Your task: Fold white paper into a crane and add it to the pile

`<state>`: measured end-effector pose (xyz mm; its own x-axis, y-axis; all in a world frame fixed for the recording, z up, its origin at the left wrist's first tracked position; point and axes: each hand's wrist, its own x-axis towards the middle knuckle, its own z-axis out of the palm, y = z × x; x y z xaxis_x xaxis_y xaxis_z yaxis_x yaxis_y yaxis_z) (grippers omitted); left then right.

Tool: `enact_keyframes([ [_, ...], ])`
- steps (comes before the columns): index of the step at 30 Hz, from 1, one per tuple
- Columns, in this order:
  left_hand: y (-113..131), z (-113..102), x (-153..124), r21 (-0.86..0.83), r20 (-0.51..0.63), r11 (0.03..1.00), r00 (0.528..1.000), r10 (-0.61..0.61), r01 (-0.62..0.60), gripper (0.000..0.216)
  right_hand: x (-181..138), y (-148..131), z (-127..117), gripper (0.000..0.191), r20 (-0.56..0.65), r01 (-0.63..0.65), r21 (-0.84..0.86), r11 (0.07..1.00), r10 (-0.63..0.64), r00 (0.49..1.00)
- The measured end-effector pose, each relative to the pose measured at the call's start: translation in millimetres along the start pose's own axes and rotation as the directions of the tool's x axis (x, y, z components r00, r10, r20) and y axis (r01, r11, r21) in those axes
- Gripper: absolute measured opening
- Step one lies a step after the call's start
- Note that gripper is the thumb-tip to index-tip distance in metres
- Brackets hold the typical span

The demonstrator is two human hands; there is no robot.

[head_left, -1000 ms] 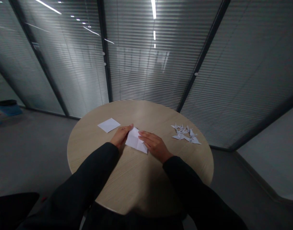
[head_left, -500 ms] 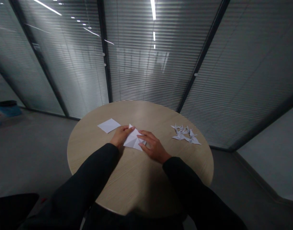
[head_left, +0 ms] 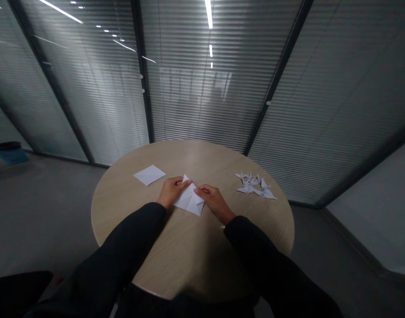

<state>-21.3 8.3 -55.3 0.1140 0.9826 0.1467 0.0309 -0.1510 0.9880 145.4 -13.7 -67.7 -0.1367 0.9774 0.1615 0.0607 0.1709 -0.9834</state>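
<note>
A creased, partly folded sheet of white paper [head_left: 190, 201] is between my hands above the middle of the round table [head_left: 176, 260]. My left hand [head_left: 171, 190] is closed on its upper left edge, thumb on top and fingers behind. At the upper right edge, my right hand [head_left: 215, 201] pinches the paper between thumb and fingers. One pointed corner stands up beyond my left thumb, and another points down toward me. Some of the folds lie hidden under my fingers.
Left of my hands lies a stack or sheet of square white paper [head_left: 149, 175]. Several folded white paper cranes [head_left: 255, 184] are clustered at the table's right side. Behind the table runs a glass wall with blinds [head_left: 202, 106]. A blue bin [head_left: 10, 152] stands far left.
My right hand has drawn its fingers together from lying spread over the paper to pinching its edge. The paper has turned slightly, its lower corner now pointing nearer to me.
</note>
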Motion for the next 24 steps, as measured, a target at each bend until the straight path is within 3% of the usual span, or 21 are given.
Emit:
enact_keyframes([
  [24,7.4,3.4,-4.3,-0.011,-0.010,0.999,0.999,-0.046,0.046,0.031,-1.0,0.5,-0.3,0.030,0.060,-0.060,0.066,0.996,0.057,0.997],
])
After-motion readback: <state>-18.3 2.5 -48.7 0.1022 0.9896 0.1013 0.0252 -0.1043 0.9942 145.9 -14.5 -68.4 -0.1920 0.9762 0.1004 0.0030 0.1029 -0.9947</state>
